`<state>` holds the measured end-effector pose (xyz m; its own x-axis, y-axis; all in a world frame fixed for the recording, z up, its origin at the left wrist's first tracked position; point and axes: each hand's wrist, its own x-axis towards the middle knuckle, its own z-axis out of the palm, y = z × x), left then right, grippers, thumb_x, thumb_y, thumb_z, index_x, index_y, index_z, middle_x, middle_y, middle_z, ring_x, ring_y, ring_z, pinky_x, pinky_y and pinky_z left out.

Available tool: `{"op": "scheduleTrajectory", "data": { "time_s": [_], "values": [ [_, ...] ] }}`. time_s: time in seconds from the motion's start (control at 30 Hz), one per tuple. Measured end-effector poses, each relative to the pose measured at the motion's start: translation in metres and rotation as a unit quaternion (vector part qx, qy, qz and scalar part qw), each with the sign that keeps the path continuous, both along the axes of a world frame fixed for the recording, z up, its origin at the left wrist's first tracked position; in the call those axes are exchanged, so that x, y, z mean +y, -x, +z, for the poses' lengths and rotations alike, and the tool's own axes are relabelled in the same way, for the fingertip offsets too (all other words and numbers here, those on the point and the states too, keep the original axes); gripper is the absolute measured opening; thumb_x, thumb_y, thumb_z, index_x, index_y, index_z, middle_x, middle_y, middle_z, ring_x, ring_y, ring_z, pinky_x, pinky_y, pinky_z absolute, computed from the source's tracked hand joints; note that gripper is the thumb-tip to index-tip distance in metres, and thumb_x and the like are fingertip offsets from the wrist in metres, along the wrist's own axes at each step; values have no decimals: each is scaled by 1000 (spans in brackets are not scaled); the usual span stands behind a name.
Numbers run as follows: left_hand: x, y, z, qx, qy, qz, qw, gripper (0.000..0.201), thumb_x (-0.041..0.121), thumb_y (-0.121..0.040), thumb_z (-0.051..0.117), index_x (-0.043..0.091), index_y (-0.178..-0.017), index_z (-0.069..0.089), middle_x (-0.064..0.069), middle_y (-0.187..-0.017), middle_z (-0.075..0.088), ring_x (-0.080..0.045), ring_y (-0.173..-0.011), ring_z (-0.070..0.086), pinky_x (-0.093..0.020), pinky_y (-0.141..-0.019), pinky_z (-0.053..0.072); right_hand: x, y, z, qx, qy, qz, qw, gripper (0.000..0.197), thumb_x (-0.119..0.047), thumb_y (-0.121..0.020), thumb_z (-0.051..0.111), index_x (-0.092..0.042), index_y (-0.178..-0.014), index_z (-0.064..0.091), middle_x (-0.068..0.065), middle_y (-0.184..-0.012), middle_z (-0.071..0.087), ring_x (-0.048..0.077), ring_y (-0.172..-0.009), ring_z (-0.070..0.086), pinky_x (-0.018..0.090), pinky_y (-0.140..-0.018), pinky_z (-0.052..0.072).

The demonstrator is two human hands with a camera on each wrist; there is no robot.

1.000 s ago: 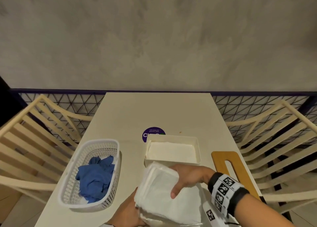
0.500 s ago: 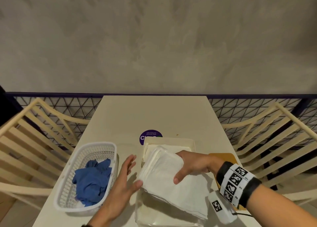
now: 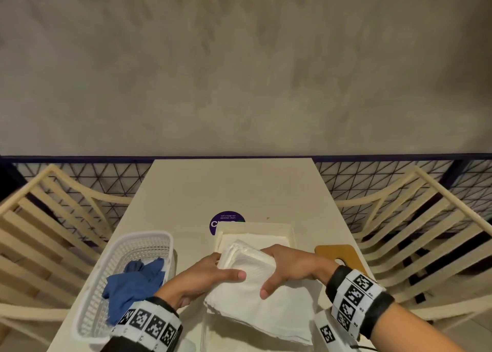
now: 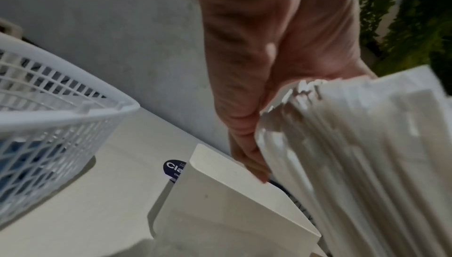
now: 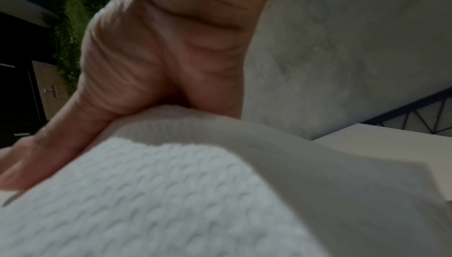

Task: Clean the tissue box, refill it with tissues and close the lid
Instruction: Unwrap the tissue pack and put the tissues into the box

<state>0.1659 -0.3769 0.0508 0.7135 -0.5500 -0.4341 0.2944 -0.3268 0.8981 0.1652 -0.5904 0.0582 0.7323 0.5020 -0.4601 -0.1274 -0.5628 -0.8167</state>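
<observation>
Tissues, a thick soft white stack, are held between both hands just above the tabletop's near edge, right in front of the open tissue box. Left to right now: the white basket with a blue cloth is seen at the near left corner; the left hand is clamped on the stack's left side, thumb laid over the top; the right hand is curled over the far right edge, thumb pressed down on top. The wooden lid is parked by the right edge. Light, floppy, easily fanned (best pinched at opposite edges, it is judged). The layered sheet edges are shown only in the left wrist view; embossed texture only in the right wrist view, where the box is hidden.
</observation>
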Motion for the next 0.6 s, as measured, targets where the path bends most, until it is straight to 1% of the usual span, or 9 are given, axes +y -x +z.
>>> {"op": "scheduleTrajectory", "data": {
  "time_s": [0.07, 0.13, 0.27, 0.33, 0.4, 0.43, 0.5, 0.53, 0.6],
  "values": [
    [0, -1, -3, 8, -14, 20, 1000, 55, 35, -62, 80, 13, -109, 65, -8, -106, 73, -23, -100, 68, -44, -98, 49, -2, 0, 0, 0, 3, 2, 1000, 49, -15, -66, 82, -21, -109, 61, -2, -106, 69, 21, -103, 64, 37, -94, 50],
    [-2, -3, -4, -3, -29, 45, 999, 52, 34, -57, 82, 11, -102, 69, -8, -100, 75, -23, -95, 70, -45, -95, 51, -2, -1, 0, -4, 2, -2, 1000, 50, -16, -65, 83, -20, -109, 61, 3, -109, 69, 22, -103, 65, 41, -95, 50],
    [-10, -5, 5, -67, -58, 72, 994, 44, 27, -62, 78, 19, -104, 67, -3, -100, 74, -19, -92, 70, -39, -87, 56, -3, -6, 3, -2, -17, -12, 1000, 52, -13, -66, 82, -22, -113, 61, 3, -113, 68, 21, -103, 64, 40, -93, 51],
    [-13, -8, 9, -105, -66, 93, 988, 34, 22, -71, 75, 19, -104, 66, -2, -96, 73, -17, -84, 70, -30, -74, 58, -6, -7, 3, 12, -36, -20, 999, 51, -10, -68, 80, -26, -113, 61, 2, -113, 68, 20, -105, 64, 36, -92, 52],
    [-12, -11, 14, -122, -65, 124, 983, 24, 17, -78, 70, 15, -101, 66, -3, -89, 73, -15, -70, 69, -19, -53, 53, -14, -8, 2, 36, -52, -17, 998, 51, -4, -72, 77, -30, -112, 59, -3, -113, 66, 19, -108, 62, 32, -91, 51],
    [-10, -14, 14, -119, -56, 139, 982, 21, 16, -79, 69, 14, -99, 67, -5, -87, 73, -16, -68, 69, -19, -52, 52, -21, -8, 0, 51, -53, -12, 997, 53, 0, -74, 74, -30, -115, 56, -3, -116, 65, 19, -111, 60, 32, -93, 50],
    [-4, -20, 14, -97, -28, 165, 981, 19, 14, -79, 68, 10, -98, 69, -11, -90, 75, -22, -75, 72, -28, -63, 55, -39, -7, -6, 88, -54, 3, 995, 55, 5, -76, 70, -25, -119, 53, -1, -120, 61, 21, -116, 56, 35, -99, 47],
    [-1, -22, 15, -83, -16, 173, 981, 19, 13, -80, 68, 8, -98, 69, -13, -90, 75, -23, -77, 72, -30, -65, 55, -49, -6, -11, 107, -64, 2, 992, 55, 6, -75, 69, -22, -119, 53, 1, -121, 61, 21, -116, 56, 36, -100, 47],
    [5, -30, 12, -54, 6, 186, 981, 20, 14, -82, 66, 5, -99, 68, -13, -88, 76, -24, -77, 72, -29, -64, 56, -69, -6, -22, 141, -126, -47, 981, 60, -1, -69, 77, -13, -122, 53, 9, -124, 60, 26, -117, 56, 39, -100, 47]
  ]
}}
